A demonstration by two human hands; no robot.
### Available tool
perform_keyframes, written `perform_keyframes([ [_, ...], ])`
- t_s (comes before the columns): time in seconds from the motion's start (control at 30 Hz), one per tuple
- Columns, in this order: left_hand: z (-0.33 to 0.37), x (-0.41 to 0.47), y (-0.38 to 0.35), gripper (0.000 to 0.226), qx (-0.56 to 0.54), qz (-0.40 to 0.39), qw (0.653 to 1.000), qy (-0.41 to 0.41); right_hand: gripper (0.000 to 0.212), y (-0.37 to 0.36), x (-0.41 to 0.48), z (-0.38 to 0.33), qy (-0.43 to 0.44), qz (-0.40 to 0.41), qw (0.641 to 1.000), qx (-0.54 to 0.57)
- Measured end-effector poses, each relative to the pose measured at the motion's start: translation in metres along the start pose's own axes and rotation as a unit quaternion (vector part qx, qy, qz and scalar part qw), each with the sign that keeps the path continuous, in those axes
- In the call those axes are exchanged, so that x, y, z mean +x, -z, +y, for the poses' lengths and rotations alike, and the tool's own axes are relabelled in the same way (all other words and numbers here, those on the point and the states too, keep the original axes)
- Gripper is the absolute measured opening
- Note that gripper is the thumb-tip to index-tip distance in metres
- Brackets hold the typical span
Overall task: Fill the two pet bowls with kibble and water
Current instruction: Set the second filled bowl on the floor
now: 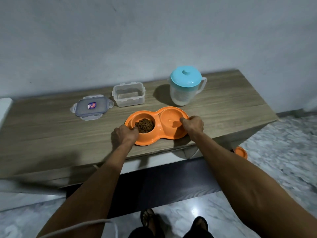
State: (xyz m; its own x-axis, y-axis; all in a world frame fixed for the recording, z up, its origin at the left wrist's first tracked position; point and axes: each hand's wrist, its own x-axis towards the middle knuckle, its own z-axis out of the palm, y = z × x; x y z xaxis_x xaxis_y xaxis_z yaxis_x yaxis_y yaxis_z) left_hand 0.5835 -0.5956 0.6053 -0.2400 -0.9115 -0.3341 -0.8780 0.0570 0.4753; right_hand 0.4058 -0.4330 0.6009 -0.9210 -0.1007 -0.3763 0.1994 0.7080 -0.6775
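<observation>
The orange double bowl (157,126) sits near the front edge of the table (51,134), and both hands grip it. The left hand (126,134) is closed on the rim at the left end; the right hand (193,125) is closed on the rim at the right end, thumb hooked inside.

The left well holds a heap of kibble (144,125), so that half of the task looks done. The right well (169,120) seems to carry a faint sheen, but whether it holds water cannot be told for sure from this view.

Behind the bowl, the clear box (128,96) stands open and looks empty, its lid (91,107) lying flat just to its left. The jug (186,88) stands upright further right with its blue cap on; it looks largely empty.

Judging by this, the filling is at or near its end, and the two-handed grip suggests the bowl is about to be carried off. If water is in the right well, a level lift matters, since it could slop over.
</observation>
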Motion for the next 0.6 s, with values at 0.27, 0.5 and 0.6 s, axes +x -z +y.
perform_keyframes([
  [0.27, 0.057, -0.071, -0.036, 0.048, -0.062, -0.035, 0.997, -0.027, 0.042, 0.088, 0.004, 0.053, -0.014, 0.039, 0.997, 0.068],
  [0.5, 0.128, -0.171, -0.092, 0.050, -0.073, -0.048, 0.992, -0.089, 0.043, 0.216, 0.021, 0.121, -0.023, 0.080, 0.990, 0.114],
  [0.6, 0.164, -0.221, -0.122, 0.051, -0.076, -0.055, 0.989, -0.113, 0.043, 0.277, 0.031, 0.154, -0.026, 0.100, 0.987, 0.125],
])
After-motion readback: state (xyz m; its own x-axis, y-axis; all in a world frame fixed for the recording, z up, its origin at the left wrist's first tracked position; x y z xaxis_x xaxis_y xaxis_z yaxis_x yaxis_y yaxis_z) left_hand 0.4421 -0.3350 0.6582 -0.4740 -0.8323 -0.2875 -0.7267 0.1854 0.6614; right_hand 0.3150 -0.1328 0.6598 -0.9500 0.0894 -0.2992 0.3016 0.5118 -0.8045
